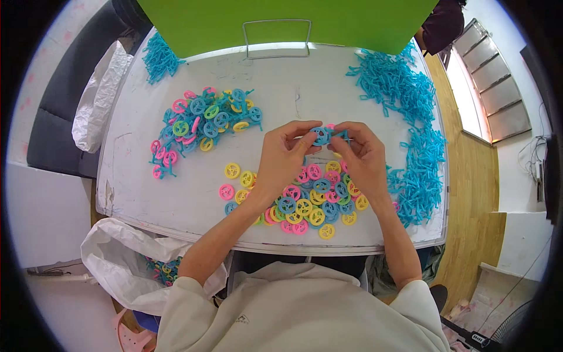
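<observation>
Above the middle of the white table, both my hands meet with their fingertips closed. My left hand (284, 155) pinches a small blue plastic wheel (321, 136) between thumb and fingers. A thin turquoise plastic stem (344, 135) is in the grip of my right hand (363, 157), close against the wheel; whether the two are joined I cannot tell. Below my hands lies a spread of loose wheels (304, 207) in pink, yellow, blue and green. Farther left is a heap of wheels with turquoise stems (197, 122) among them.
Turquoise stems (423, 170) line the table's right side, with a smaller heap (160, 58) at the far left corner. A green panel (281, 35) with a wire frame (277, 22) borders the far edge. An open white sack (120, 258) holds more pieces at the near left. Someone's dark clothing (444, 26) shows at upper right.
</observation>
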Demonstrator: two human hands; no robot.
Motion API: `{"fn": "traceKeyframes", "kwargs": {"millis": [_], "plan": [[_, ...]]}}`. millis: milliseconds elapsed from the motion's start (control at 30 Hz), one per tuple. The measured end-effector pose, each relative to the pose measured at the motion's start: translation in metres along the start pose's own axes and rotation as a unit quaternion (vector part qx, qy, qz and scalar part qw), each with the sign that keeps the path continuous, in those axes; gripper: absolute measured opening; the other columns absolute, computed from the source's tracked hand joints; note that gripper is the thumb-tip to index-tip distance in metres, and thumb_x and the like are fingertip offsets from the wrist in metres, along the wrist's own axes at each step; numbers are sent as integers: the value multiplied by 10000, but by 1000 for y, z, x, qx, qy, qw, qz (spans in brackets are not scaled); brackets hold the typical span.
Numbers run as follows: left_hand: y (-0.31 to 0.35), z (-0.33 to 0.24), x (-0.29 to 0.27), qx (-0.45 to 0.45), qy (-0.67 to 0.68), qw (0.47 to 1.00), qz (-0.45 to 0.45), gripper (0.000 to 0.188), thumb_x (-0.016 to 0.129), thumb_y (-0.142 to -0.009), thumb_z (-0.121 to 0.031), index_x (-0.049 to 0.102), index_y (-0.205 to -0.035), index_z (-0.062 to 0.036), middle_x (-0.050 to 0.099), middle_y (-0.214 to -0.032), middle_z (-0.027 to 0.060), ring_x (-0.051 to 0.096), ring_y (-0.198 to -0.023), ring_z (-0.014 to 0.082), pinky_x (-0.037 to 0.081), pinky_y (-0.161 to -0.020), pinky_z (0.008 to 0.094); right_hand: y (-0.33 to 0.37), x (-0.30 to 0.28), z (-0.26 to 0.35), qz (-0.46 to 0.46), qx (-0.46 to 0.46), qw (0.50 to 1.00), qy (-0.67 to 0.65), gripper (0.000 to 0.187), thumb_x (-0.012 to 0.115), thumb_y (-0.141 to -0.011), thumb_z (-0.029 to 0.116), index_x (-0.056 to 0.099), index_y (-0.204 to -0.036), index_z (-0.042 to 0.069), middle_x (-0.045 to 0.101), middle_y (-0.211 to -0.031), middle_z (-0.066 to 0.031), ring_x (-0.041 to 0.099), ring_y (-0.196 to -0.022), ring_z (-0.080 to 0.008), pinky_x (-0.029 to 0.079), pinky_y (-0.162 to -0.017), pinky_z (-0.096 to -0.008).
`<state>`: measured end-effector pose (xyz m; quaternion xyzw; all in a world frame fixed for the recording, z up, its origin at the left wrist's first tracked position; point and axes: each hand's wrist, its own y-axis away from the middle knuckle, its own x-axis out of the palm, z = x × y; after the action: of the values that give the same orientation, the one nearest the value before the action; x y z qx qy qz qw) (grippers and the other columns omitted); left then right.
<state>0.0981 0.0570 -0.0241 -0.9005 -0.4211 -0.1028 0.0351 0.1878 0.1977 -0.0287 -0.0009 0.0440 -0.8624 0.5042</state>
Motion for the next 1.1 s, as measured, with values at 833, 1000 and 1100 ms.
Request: {"fn": "traceKeyframes", "kwargs": {"millis": [833,1000,1100], "plan": [[1,-6,-3,12,-6,1000,-10,188,534,-920,-29,605,-1070,59,654,-1003,117,644,-913,145,557,-818,274,3,3,3,2,-57,998,21,173,653,-860,25,579,-1014,-4,668,-846,-65,646,-776,-110,531,-653,-231],[0,-11,-3,24,-27,999,-1,167,556,-904,-20,609,-1051,41,647,-1017,112,648,-912,155,558,-808,277,-7,-11,-6,-24,20,999,10,183,580,-925,98,559,-1077,-2,657,-861,-73,651,-773,-128,541,-659,-243],[2,0,-2,65,-70,995,18,186,592,-872,1,616,-1055,24,644,-1040,104,648,-924,160,557,-791,285,-6,-12,-5,-18,48,998,44,234,540,-954,145,549,-1139,1,658,-913,-83,650,-777,-131,541,-682,-242]]}}
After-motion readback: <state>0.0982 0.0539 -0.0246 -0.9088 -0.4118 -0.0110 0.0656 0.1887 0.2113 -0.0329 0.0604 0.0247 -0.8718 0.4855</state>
